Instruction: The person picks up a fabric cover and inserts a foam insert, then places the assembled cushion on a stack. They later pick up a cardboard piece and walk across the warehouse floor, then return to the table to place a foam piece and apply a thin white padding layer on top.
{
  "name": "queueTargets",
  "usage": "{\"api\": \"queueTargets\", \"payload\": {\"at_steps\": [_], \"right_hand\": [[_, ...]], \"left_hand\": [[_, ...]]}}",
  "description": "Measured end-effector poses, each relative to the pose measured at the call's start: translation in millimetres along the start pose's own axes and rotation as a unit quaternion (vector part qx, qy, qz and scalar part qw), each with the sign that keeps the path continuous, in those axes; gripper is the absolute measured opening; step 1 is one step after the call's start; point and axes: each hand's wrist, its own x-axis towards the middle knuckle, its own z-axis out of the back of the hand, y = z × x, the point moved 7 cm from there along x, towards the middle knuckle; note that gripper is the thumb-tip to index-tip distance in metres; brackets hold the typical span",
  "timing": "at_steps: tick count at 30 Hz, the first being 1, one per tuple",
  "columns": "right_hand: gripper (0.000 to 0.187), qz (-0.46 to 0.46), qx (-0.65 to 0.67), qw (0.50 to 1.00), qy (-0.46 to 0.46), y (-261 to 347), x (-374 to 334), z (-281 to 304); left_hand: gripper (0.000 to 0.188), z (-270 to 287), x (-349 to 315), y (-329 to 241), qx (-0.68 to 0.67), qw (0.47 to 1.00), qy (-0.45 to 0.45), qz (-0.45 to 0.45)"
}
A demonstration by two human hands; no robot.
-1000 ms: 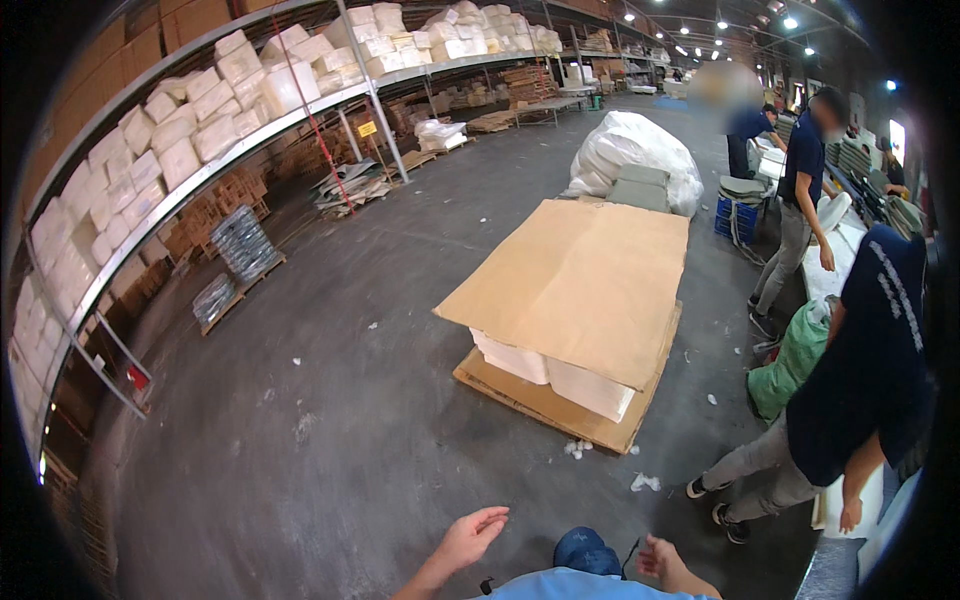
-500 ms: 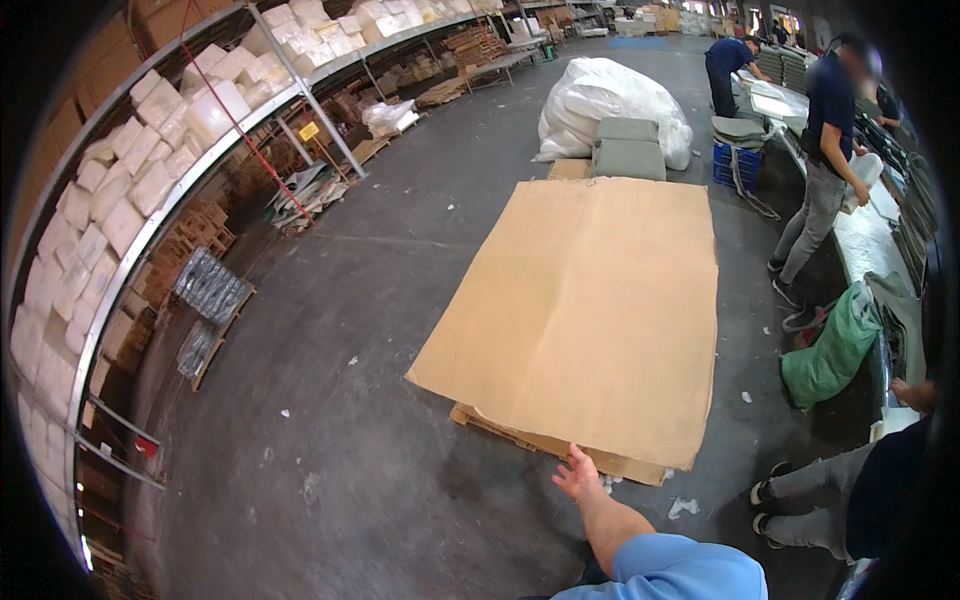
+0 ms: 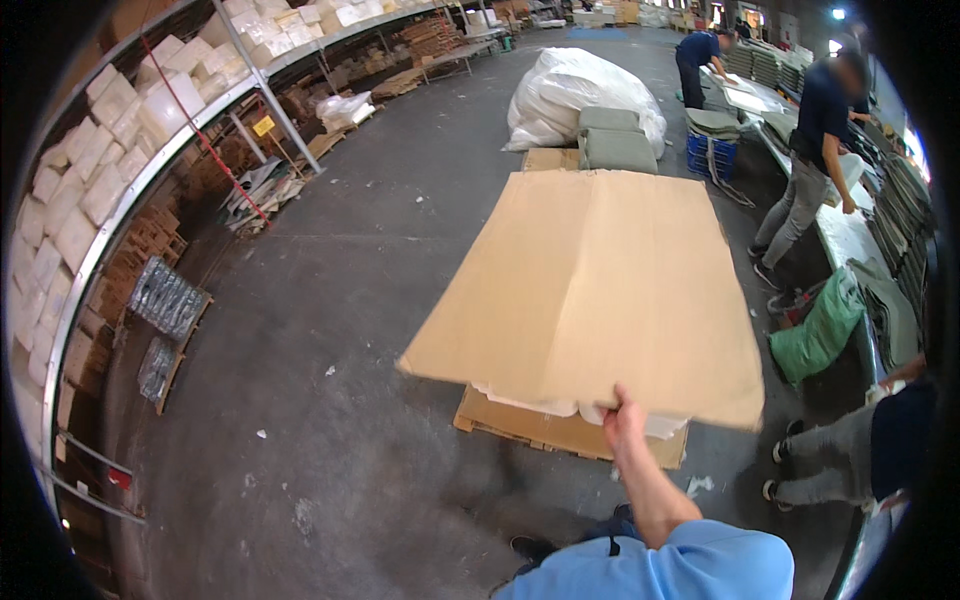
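Note:
My right hand (image 3: 624, 425) grips the near edge of a large tan cardboard sheet (image 3: 590, 290), its thumb on top and the fingers hidden beneath. The sheet's near edge is raised and slightly bowed, with a faint crease running along its middle. Under it show white pieces (image 3: 530, 402) whose kind I cannot make out. A lower cardboard layer (image 3: 520, 422) lies on a pallet (image 3: 465, 424) at floor level. The blue-sleeved right arm comes up from the lower edge. My left hand is outside the picture.
Behind the sheet stand grey-green cushions (image 3: 618, 150) and a big white plastic-wrapped bundle (image 3: 585, 95). At right, people work along a long table (image 3: 845, 235), near a green sack (image 3: 820, 330) and a blue crate (image 3: 710, 157). Racking with white blocks (image 3: 95, 185) and wrapped stacks (image 3: 168, 298) line the left.
My right hand, earlier open beside the near edge, has taken hold of the cardboard sheet and raised that edge, uncovering the white pieces and lower cardboard. The whole view has shifted slightly.

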Motion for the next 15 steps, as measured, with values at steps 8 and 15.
{"api": "queueTargets", "payload": {"at_steps": [8, 15], "right_hand": [[0.019, 0.268, -0.081, 0.953, 0.117, 230, -41, -266], [0.022, 0.331, -0.231, 0.906, 0.125, 213, -66, -443]], "left_hand": [[0.046, 68, 117, -252, 0.122, 0.953, 0.096, -0.260], [0.044, 27, 125, -449, 0.047, 0.878, 0.226, -0.420]]}}
